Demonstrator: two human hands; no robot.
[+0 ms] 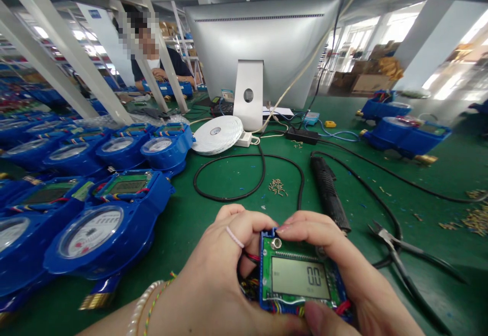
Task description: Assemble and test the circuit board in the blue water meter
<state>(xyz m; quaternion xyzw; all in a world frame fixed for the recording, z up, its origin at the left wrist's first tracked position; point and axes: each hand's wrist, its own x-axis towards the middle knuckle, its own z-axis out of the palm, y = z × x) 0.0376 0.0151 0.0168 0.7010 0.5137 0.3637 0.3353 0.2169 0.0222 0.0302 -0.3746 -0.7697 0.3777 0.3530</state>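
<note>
Blue water meters [141, 224]: standing left of the left hand; a strip of green bench [179, 234] is separating the nearest housing from its knuckles.
Left hand [224, 254]: curling around the near side of the board, fingers and thumb pressing in on its blue frame [262, 270].
Loose screws [278, 187]: lying in a small pile ahead of both hands' fingertips.
LCD circuit board [300, 278]: sitting between both hands, facing up, showing 0.0; its underside is hidden.
Grip advice: pressure is probably serving best on the frame edges, sparing the display and the coloured wires [343, 306] beside the thumbs.
Black cable [302, 183]: looping ahead of the hands, bounding forward travel.
Electric screwdriver [328, 191]: lying just beyond the right hand's fingers, limiting forward reach.
Right hand [343, 254]: pinching the board between index finger above and thumb below.
Cutting pliers [392, 244]: lying open right of the right hand, narrowing sideways room.
</note>
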